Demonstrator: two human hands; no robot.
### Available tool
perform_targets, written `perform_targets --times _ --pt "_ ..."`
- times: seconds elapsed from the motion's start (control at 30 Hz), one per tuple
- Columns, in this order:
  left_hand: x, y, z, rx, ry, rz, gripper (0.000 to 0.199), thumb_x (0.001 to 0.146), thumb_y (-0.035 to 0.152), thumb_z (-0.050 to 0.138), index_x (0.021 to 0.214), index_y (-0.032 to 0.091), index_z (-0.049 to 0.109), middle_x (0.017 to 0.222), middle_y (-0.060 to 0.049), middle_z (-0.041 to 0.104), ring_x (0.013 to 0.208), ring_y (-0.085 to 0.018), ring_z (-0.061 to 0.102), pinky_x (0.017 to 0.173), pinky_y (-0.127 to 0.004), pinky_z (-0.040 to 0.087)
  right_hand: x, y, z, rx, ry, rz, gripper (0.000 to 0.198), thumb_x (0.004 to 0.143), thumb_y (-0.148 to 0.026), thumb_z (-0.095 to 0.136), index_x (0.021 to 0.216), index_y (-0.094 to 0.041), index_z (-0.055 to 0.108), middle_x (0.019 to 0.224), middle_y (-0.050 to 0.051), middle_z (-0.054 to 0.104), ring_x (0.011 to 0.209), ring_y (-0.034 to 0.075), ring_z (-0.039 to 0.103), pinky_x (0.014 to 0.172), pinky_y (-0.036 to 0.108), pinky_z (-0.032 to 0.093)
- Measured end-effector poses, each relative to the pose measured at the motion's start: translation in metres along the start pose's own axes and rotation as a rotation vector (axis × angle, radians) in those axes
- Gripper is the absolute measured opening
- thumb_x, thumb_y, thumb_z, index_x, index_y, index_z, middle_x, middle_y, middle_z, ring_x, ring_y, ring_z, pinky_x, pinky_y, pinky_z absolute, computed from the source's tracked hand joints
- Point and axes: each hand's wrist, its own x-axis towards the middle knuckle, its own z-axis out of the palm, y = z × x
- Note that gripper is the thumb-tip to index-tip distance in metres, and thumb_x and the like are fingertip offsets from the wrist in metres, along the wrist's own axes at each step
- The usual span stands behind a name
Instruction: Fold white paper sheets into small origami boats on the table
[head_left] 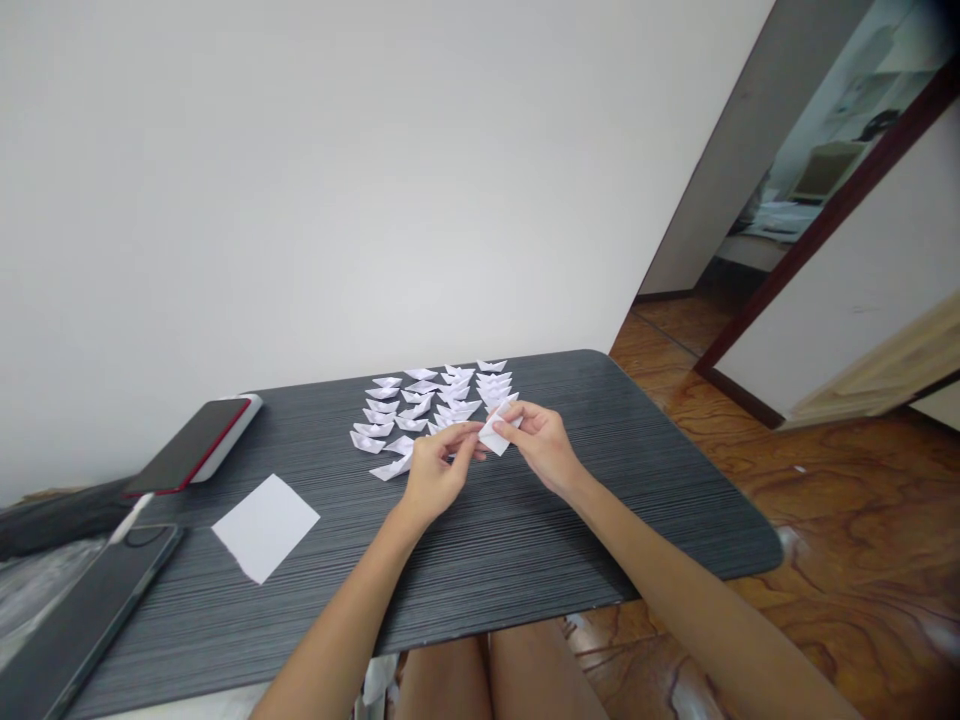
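Note:
A small piece of folded white paper [496, 436] is held up above the table in front of me. My right hand [546, 446] pinches it from the right, thumb on its near face. My left hand [442, 466] is closed at its left edge, with the thumb and fingertips pressed together there; the exact grip is partly hidden. Just behind and to the left, several small white paper boats [417, 408] stand in rough rows, some of them covered by my hands. A flat square sheet of white paper [266, 527] lies to the left of my left forearm.
The dark, wood-grained table [637, 480] has a rounded right end and meets a white wall [375, 180] at the back. At the left lie a phone [97, 620] and a dark tablet-like device [191, 445] with a red edge. A doorway opens at the right.

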Motion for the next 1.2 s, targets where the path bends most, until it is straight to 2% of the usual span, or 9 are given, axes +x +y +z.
perform_targets --times 0.2,0.33,0.53,0.73,0.8,0.97,1.03,1.2 --pt "0.000 -0.003 0.001 -0.050 -0.041 -0.006 0.022 0.076 0.028 0.050 0.084 0.011 0.061 0.070 -0.007 0.067 0.058 -0.016 0.063 0.059 -0.027 0.053 -0.001 0.001 0.001 0.015 -0.025 -0.048 0.015 0.062 -0.022 0.066 0.062 -0.017 0.053 0.072 0.001 0.056 0.069 0.012 0.052 0.066 0.027 0.043" --pt "-0.001 -0.001 0.000 0.056 -0.044 0.040 0.021 0.076 0.027 0.051 0.080 0.010 0.062 0.069 -0.008 0.068 0.058 -0.016 0.064 0.057 -0.026 0.052 -0.002 -0.001 0.002 0.020 -0.033 -0.052 0.016 0.062 -0.022 0.066 0.061 -0.017 0.051 0.074 0.001 0.055 0.071 0.012 0.052 0.067 0.026 0.042" --pt "-0.002 0.003 -0.002 0.225 -0.070 0.136 0.022 0.079 0.027 0.046 0.075 0.015 0.063 0.068 -0.006 0.068 0.062 -0.016 0.064 0.062 -0.026 0.051 -0.003 0.001 0.003 -0.017 -0.021 -0.062 0.018 0.063 -0.024 0.065 0.061 -0.018 0.048 0.077 0.003 0.056 0.073 0.013 0.051 0.066 0.027 0.043" --pt "-0.005 0.000 0.003 0.076 -0.062 0.016 0.023 0.078 0.031 0.046 0.072 0.013 0.060 0.065 -0.006 0.068 0.058 -0.015 0.064 0.056 -0.025 0.051 -0.002 0.002 0.004 -0.034 -0.014 -0.041 0.020 0.061 -0.024 0.066 0.062 -0.018 0.047 0.075 0.002 0.054 0.071 0.013 0.051 0.065 0.026 0.044" --pt "-0.005 -0.001 0.005 -0.003 -0.045 -0.040 0.024 0.077 0.032 0.047 0.072 0.012 0.059 0.061 -0.006 0.067 0.056 -0.016 0.063 0.053 -0.024 0.051 -0.002 0.000 0.005 -0.005 -0.018 -0.007 0.023 0.059 -0.023 0.067 0.071 -0.019 0.049 0.077 0.000 0.053 0.069 0.012 0.051 0.063 0.024 0.044" --pt "-0.003 -0.002 0.008 -0.146 -0.019 -0.170 0.022 0.075 0.031 0.050 0.068 0.011 0.054 0.053 -0.005 0.064 0.048 -0.014 0.061 0.047 -0.022 0.048 -0.002 -0.009 0.002 0.083 -0.100 0.189 0.059 0.058 -0.020 0.068 0.109 -0.027 0.039 0.069 -0.004 0.053 0.059 0.009 0.051 0.057 0.022 0.042" --pt "-0.002 0.000 0.008 -0.166 -0.029 -0.210 0.021 0.074 0.030 0.051 0.065 0.011 0.053 0.051 -0.004 0.063 0.044 -0.013 0.060 0.044 -0.020 0.046 -0.002 -0.010 -0.001 0.039 -0.148 0.219 0.060 0.061 -0.022 0.066 0.114 -0.026 0.037 0.062 -0.005 0.053 0.052 0.008 0.049 0.052 0.021 0.040" --pt "0.001 0.002 0.006 -0.207 -0.063 -0.269 0.020 0.071 0.028 0.053 0.061 0.011 0.051 0.044 0.000 0.058 0.036 -0.010 0.055 0.036 -0.018 0.040 -0.001 -0.005 -0.004 -0.034 -0.173 0.186 0.062 0.062 -0.024 0.066 0.117 -0.026 0.037 0.056 -0.006 0.052 0.047 0.008 0.047 0.047 0.020 0.038"
